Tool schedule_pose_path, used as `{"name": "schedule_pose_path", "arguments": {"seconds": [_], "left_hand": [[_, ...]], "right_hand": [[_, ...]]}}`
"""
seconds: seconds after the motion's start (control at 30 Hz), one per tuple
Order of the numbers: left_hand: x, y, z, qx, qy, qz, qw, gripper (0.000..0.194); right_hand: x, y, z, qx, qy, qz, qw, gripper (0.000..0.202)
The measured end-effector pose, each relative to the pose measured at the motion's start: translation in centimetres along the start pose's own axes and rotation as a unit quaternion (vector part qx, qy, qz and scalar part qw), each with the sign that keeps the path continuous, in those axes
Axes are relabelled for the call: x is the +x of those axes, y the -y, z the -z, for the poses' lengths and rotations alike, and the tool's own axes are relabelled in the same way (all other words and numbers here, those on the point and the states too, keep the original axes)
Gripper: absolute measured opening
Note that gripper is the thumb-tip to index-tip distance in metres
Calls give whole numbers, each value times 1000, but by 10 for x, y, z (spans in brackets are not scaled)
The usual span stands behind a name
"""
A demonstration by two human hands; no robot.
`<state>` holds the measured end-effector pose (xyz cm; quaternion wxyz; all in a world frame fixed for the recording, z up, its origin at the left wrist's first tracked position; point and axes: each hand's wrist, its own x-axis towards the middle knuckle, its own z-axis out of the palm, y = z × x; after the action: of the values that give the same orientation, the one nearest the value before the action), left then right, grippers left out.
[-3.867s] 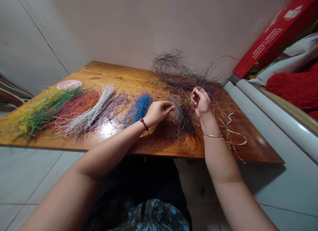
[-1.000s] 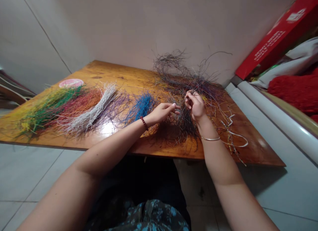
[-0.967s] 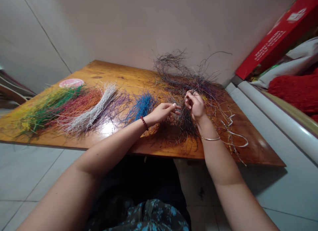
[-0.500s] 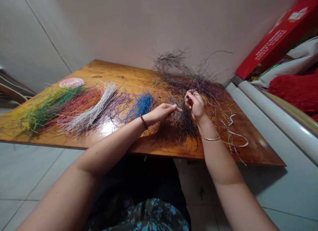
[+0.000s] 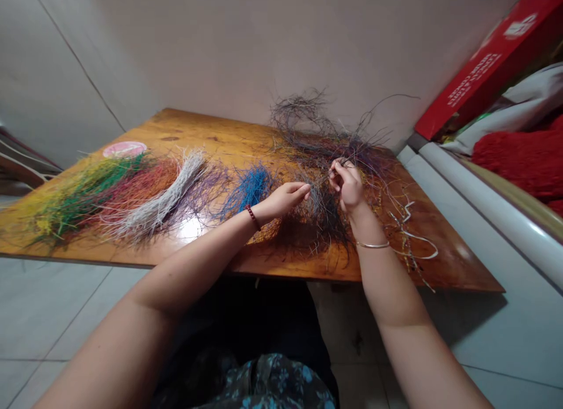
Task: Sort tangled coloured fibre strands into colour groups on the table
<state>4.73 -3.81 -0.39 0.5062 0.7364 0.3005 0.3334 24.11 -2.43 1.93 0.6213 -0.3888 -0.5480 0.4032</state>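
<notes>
My left hand [image 5: 287, 199], with a dark red bead bracelet at its wrist, is closed with the thumb pressed on the curled fingers. Anything it pinches is too fine to see. It hovers beside a grey bundle of thin strands [image 5: 315, 199]. To its right, my right hand [image 5: 348, 183], a silver bangle on the wrist, pinches thin dark strands between thumb and fingers. Behind it spreads a loose tangle of dark and purple strands [image 5: 338, 140]. A blue bundle [image 5: 254, 186] lies just left of my left hand.
White [image 5: 165, 198], red-orange [image 5: 132, 183], green [image 5: 99, 189] and yellow [image 5: 57, 204] strand bundles lie at the left of the wooden table [image 5: 211, 133]. A pink round disc [image 5: 125, 149] sits behind them. White cords [image 5: 417, 239] lie at right. A red box [image 5: 479, 63] stands beyond the table.
My left hand has drawn slightly left, and its outstretched index finger has curled in. My right hand stays nearly in place, still pinching.
</notes>
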Motion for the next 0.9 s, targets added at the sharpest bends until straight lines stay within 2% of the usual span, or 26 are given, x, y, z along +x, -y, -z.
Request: {"name": "schedule_pose_path", "arguments": {"seconds": [0.23,0.47,0.77,0.9], "left_hand": [[-1,-1,0,67,8,-47,997,45],[-3,-1,2,113,13,-58,992,44],[-5,-2,3,142,60,-63,986,45],[-6,-4,3,148,104,-65,981,45]], "right_hand": [[3,1,6,20,-14,5,1000,29],[5,4,12,30,-41,-7,999,25],[13,6,32,43,-90,7,995,19],[16,5,42,51,-110,13,993,18]]}}
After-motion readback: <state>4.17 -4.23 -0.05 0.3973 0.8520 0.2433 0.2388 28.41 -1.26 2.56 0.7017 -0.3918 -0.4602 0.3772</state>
